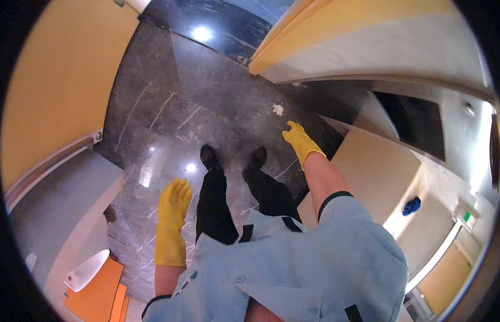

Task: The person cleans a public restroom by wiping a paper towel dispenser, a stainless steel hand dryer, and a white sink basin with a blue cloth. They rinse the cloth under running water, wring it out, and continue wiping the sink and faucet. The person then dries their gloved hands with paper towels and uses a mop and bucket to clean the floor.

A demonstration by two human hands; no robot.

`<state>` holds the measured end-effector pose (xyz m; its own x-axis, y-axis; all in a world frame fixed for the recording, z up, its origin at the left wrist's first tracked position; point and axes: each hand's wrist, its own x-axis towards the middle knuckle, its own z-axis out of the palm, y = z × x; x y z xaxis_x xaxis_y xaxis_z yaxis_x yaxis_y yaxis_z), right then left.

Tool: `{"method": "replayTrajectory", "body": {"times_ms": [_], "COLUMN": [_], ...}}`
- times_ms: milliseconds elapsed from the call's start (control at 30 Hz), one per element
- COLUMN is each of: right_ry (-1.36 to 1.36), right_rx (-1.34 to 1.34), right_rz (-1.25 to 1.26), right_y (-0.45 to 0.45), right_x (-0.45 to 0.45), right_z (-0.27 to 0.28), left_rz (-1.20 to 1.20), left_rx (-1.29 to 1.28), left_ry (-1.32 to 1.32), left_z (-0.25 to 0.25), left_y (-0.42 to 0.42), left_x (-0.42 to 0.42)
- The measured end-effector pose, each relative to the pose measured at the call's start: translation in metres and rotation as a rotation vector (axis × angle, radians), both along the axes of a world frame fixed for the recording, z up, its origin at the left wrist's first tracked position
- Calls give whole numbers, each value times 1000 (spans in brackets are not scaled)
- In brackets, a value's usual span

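Observation:
Both of my hands wear yellow rubber gloves. My left hand (174, 213) hangs above the floor beside my left leg, its fingers extended and nothing seen in it. Farther forward and to the right, my right hand (299, 139) reaches out with thumb and forefinger apart; its other fingers are partly curled, and no object shows in it. Just beyond those fingertips a crumpled white piece, perhaps tissue (278, 109), lies on the dark marbled floor (230, 116). A visible gap separates it from the glove.
A yellow panel (64, 80) rises on the left, and a yellow-edged partition (346, 44) at the upper right. Low on the left are orange panels (95, 290) and a white rounded fixture (89, 269). A blue object (412, 205) rests on the pale surface at right.

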<state>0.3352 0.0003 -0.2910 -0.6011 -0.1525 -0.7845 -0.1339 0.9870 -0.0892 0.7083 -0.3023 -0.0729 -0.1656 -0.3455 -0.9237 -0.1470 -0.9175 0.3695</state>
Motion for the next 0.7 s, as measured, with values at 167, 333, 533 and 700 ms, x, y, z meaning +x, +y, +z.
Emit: {"method": "replayTrajectory", "body": {"times_ms": [167, 333, 533, 700], "right_ry": [-10, -7, 53, -82], "right_rx": [143, 119, 131, -84], "right_rz": [15, -109, -197, -315], "right_y": [-12, -16, 9, -7], "right_x": [7, 5, 0, 32], "right_z": [-135, -244, -349, -386], "left_rz": [136, 201, 138, 38], "left_rx": [-95, -154, -137, -144], "left_ry": [-69, -263, -406, -375], "left_z": [-79, -127, -162, -170], "left_y": [-19, -48, -64, -73], "left_x": [90, 156, 176, 160]}}
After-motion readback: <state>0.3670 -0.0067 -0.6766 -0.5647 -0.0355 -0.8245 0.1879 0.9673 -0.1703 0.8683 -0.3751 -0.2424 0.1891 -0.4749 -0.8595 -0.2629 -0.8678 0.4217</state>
